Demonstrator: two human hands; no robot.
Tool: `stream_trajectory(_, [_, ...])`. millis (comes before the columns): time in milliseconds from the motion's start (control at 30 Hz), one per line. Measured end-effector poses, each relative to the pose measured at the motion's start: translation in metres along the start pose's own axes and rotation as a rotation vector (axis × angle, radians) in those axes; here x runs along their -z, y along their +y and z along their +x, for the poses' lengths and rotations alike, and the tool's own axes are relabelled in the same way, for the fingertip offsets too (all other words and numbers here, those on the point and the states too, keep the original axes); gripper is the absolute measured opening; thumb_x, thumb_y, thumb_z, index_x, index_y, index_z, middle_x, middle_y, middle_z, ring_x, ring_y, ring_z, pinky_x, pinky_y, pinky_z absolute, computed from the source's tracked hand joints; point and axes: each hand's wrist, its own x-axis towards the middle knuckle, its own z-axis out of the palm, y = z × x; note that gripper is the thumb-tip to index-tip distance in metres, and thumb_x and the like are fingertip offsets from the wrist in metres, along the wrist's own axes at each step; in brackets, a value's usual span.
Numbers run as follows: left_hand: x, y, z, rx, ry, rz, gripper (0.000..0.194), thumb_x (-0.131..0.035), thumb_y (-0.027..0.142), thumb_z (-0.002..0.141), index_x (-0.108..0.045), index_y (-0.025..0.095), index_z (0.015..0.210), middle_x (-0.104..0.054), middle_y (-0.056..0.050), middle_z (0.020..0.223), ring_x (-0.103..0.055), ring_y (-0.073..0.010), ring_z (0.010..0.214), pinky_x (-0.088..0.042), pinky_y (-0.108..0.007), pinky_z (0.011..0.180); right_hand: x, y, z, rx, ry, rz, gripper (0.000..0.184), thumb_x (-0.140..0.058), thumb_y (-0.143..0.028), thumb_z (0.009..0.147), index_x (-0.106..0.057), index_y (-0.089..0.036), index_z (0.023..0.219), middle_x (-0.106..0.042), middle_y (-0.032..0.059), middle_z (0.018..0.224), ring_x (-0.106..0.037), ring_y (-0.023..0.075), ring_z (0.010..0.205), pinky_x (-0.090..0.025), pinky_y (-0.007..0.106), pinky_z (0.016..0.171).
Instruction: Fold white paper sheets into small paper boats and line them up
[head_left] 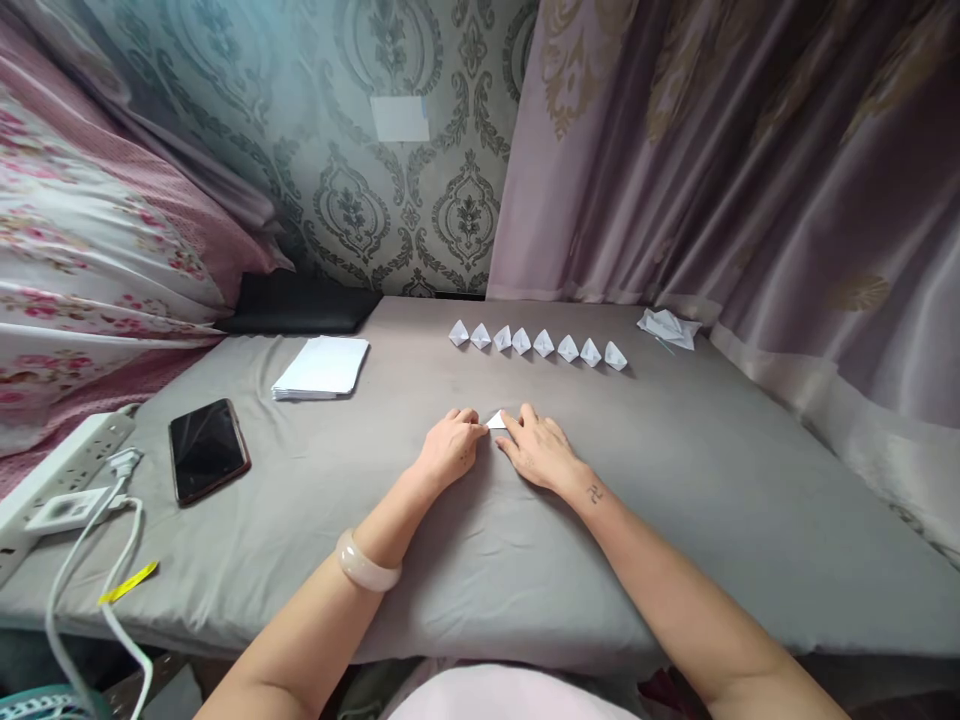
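My left hand (450, 446) and my right hand (538, 448) rest on the grey sheet (480, 560), close together, both pinching a small folded white paper piece (496, 420) between their fingertips. Only a corner of that piece shows; the rest is hidden by my fingers. A pale bangle sits on my left wrist. Beyond my hands, a row of several small folded white paper shapes (536, 343) lies in a line across the sheet.
A stack of white paper (322, 366) lies at the back left. A black phone (206, 449) lies left of my hands, near a white power strip (64, 470) with a plug and cable. Crumpled paper (667, 326) sits at the back right by the curtain (750, 170).
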Motion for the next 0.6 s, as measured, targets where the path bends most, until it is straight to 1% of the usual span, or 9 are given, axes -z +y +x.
stream_trajectory(100, [-0.004, -0.002, 0.000, 0.007, 0.016, -0.017, 0.047, -0.038, 0.004, 0.084, -0.069, 0.023, 0.115, -0.062, -0.008, 0.114, -0.056, -0.0210, 0.098, -0.047, -0.029, 0.082, 0.001, -0.001, 0.002, -0.015, -0.033, 0.017, 0.043, -0.029, -0.040, 0.099, -0.049, -0.022, 0.133, -0.052, 0.0132, 0.116, -0.061, 0.0215, 0.089, -0.037, 0.034, 0.082])
stream_trajectory(167, [-0.006, -0.002, 0.001, 0.009, 0.019, -0.017, 0.048, -0.037, 0.003, 0.083, -0.070, 0.022, 0.113, -0.063, -0.008, 0.113, -0.057, -0.0213, 0.099, -0.048, -0.029, 0.083, 0.001, -0.003, 0.003, -0.024, -0.035, 0.018, 0.042, -0.030, -0.039, 0.099, -0.052, -0.021, 0.130, -0.052, 0.0130, 0.115, -0.061, 0.0217, 0.089, -0.037, 0.033, 0.081])
stream_trajectory(333, [-0.007, -0.003, 0.001, -0.006, 0.044, -0.026, 0.045, -0.035, 0.006, 0.085, -0.072, 0.020, 0.109, -0.063, -0.009, 0.114, -0.057, -0.0230, 0.102, -0.047, -0.031, 0.085, -0.004, -0.010, -0.002, -0.040, 0.024, 0.028, 0.046, -0.030, -0.039, 0.099, -0.045, -0.016, 0.136, -0.052, 0.0162, 0.120, -0.058, 0.0253, 0.097, -0.036, 0.036, 0.086])
stream_trajectory(433, [-0.004, -0.006, 0.008, 0.070, 0.022, -0.158, 0.041, -0.039, 0.008, 0.084, -0.074, 0.022, 0.101, -0.065, -0.008, 0.112, -0.058, -0.0225, 0.103, -0.046, -0.029, 0.084, -0.006, -0.014, -0.005, -0.046, 0.030, 0.065, 0.047, -0.030, -0.039, 0.099, -0.046, -0.014, 0.135, -0.052, 0.0176, 0.121, -0.057, 0.0268, 0.100, -0.036, 0.037, 0.086])
stream_trajectory(533, [-0.001, -0.009, 0.021, 0.163, -0.011, -0.263, 0.035, -0.043, 0.009, 0.081, -0.075, 0.021, 0.089, -0.068, -0.007, 0.101, -0.062, -0.0206, 0.091, -0.045, -0.028, 0.079, -0.003, -0.012, -0.001, -0.060, 0.029, 0.105, 0.043, -0.034, -0.037, 0.098, -0.051, -0.014, 0.130, -0.053, 0.0172, 0.120, -0.057, 0.0273, 0.101, -0.037, 0.037, 0.085])
stream_trajectory(567, [-0.002, -0.009, 0.027, 0.188, -0.007, -0.270, 0.034, -0.043, 0.011, 0.081, -0.074, 0.020, 0.091, -0.069, -0.008, 0.094, -0.063, -0.0207, 0.087, -0.046, -0.028, 0.077, -0.002, -0.009, 0.001, -0.065, 0.024, 0.126, 0.041, -0.035, -0.037, 0.097, -0.055, -0.016, 0.126, -0.054, 0.0162, 0.118, -0.059, 0.0264, 0.098, -0.038, 0.036, 0.084])
stream_trajectory(600, [-0.003, -0.009, 0.031, 0.215, 0.009, -0.275, 0.034, -0.043, 0.012, 0.082, -0.072, 0.018, 0.096, -0.069, -0.009, 0.092, -0.063, -0.0212, 0.086, -0.046, -0.029, 0.076, -0.001, -0.005, 0.003, -0.071, 0.017, 0.151, 0.038, -0.036, -0.037, 0.097, -0.058, -0.018, 0.123, -0.055, 0.0146, 0.117, -0.060, 0.0249, 0.096, -0.038, 0.035, 0.082])
